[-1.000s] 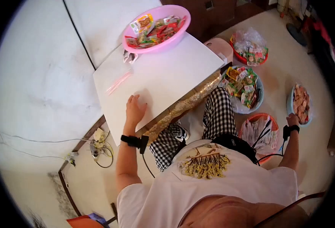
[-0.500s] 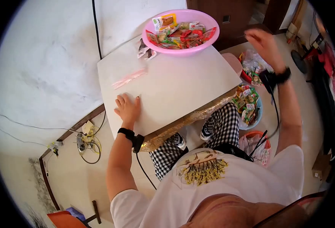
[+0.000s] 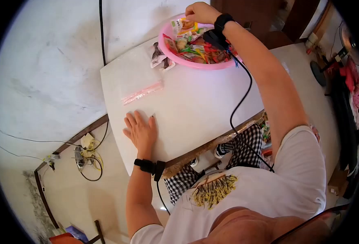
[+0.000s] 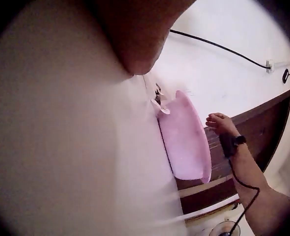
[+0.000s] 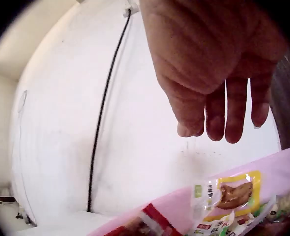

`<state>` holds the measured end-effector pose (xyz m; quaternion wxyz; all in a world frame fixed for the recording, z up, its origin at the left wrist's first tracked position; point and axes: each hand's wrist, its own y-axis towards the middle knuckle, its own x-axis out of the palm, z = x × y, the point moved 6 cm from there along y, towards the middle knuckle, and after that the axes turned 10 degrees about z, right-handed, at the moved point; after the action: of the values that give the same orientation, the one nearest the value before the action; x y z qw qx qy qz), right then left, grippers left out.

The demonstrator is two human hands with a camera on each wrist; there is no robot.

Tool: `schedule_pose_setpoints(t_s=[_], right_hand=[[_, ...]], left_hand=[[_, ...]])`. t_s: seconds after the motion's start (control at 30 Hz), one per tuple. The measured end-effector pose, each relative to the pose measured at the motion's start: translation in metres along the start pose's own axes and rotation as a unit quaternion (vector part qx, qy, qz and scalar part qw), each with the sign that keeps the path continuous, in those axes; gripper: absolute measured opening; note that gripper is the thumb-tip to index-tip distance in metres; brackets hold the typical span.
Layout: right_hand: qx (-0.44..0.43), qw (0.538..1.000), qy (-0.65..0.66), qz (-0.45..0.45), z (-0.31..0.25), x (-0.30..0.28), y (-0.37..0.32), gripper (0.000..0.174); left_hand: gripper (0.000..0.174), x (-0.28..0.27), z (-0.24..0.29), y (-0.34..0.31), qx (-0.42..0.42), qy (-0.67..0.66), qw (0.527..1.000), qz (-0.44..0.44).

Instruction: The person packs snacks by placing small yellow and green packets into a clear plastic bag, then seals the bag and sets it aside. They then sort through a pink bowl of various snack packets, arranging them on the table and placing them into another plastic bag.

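Note:
My left hand (image 3: 142, 132) rests palm down on the white tabletop (image 3: 179, 134), fingers spread and holding nothing. Over the far rim of a pink basin (image 3: 204, 65), my right hand (image 3: 202, 13) hangs with fingers bent loosely downward. The right wrist view shows those fingers with nothing between them, a gap above a white packet with a yellow border (image 5: 236, 194). This packet leans against the basin's inner wall. Many small snack packets (image 3: 195, 49), red, green and clear, fill the basin beneath my right forearm.
Flat pink-striped plastic (image 3: 143, 92) lies on the table beyond my left hand. Small dark-filled packets (image 3: 158, 55) sit beside the basin's left side. A white wall (image 3: 65, 61) with a black cable (image 3: 101, 32) borders the table. A cord hangs from my right wrist.
My right hand has risen from the blue tub on the floor at the right and swung left to the pink basin. My left hand has flattened on the tabletop and stayed there.

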<state>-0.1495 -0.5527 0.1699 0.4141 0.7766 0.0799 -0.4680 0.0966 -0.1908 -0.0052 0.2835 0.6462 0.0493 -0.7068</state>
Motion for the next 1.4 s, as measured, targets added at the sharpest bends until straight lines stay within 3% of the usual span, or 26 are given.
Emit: schedule_pose_setpoints(t_s=[0.13, 0.17, 0.2, 0.3, 0.43, 0.53, 0.63, 0.73, 0.83, 0.93, 1.03, 1.07, 1.17, 1.3, 1.33, 1.37, 1.4], right_hand=[[0.024, 0.997, -0.077, 0.007, 0.064, 0.050, 0.037, 0.021], [0.026, 0.995, -0.100, 0.010, 0.068, 0.054, 0.041, 0.020], [0.086, 0.991, -0.105, -0.016, 0.080, 0.061, 0.041, 0.024], [0.104, 0.986, -0.127, -0.037, 0.080, 0.074, 0.041, 0.031], [0.018, 0.990, -0.137, -0.025, 0.081, 0.094, 0.035, 0.041], [0.006, 0.974, -0.183, -0.130, 0.065, 0.110, 0.032, 0.045], [0.020, 0.986, -0.161, -0.020, 0.072, 0.106, 0.025, 0.038], [0.031, 0.977, -0.184, -0.104, 0.061, 0.100, 0.019, 0.026], [0.025, 0.980, -0.173, -0.091, 0.065, 0.096, 0.015, 0.019], [0.087, 0.984, -0.132, -0.082, 0.058, 0.067, 0.021, 0.024], [0.077, 0.997, -0.013, 0.022, 0.041, 0.023, 0.022, 0.027], [0.035, 0.998, 0.021, 0.048, 0.026, 0.015, 0.029, 0.032], [0.094, 0.980, 0.173, 0.016, -0.002, -0.019, 0.005, 0.031], [0.197, 0.909, 0.368, -0.010, -0.076, -0.031, -0.052, 0.024], [0.181, 0.893, 0.406, -0.069, -0.099, -0.032, -0.068, 0.021], [0.171, 0.911, 0.375, -0.021, -0.112, -0.028, -0.085, 0.015], [0.267, 0.803, 0.520, -0.116, -0.131, -0.013, -0.112, 0.018]], left_hand=[[0.066, -0.001, 0.002, 0.001, 0.001, -0.009, 1.000, -0.006], [0.066, -0.001, 0.002, 0.002, 0.001, -0.010, 1.000, -0.010], [0.066, -0.002, 0.002, 0.002, -0.001, -0.010, 1.000, -0.015], [0.066, 0.000, 0.001, 0.003, 0.009, -0.017, 1.000, -0.016], [0.065, -0.001, 0.003, 0.005, 0.014, -0.020, 1.000, -0.014], [0.064, -0.002, 0.002, 0.006, 0.019, -0.020, 1.000, -0.005], [0.064, -0.005, 0.003, 0.005, 0.027, -0.020, 0.999, -0.002], [0.064, -0.006, 0.004, 0.005, 0.028, -0.027, 0.999, 0.003], [0.063, -0.007, 0.003, 0.005, 0.028, -0.033, 0.999, 0.007], [0.063, -0.009, 0.002, 0.003, 0.024, -0.032, 0.999, 0.003], [0.063, -0.010, 0.004, 0.006, 0.020, -0.037, 0.999, 0.003], [0.063, -0.009, 0.003, 0.005, 0.019, -0.041, 0.999, 0.005], [0.062, -0.008, 0.002, 0.004, 0.013, -0.053, 0.998, 0.008], [0.061, -0.005, 0.000, 0.003, 0.007, -0.052, 0.998, 0.017], [0.061, -0.005, 0.000, 0.004, 0.007, -0.048, 0.999, 0.019], [0.061, -0.006, 0.001, 0.004, 0.009, -0.045, 0.999, 0.020], [0.060, -0.006, 0.001, 0.004, 0.014, -0.042, 0.999, 0.021]])
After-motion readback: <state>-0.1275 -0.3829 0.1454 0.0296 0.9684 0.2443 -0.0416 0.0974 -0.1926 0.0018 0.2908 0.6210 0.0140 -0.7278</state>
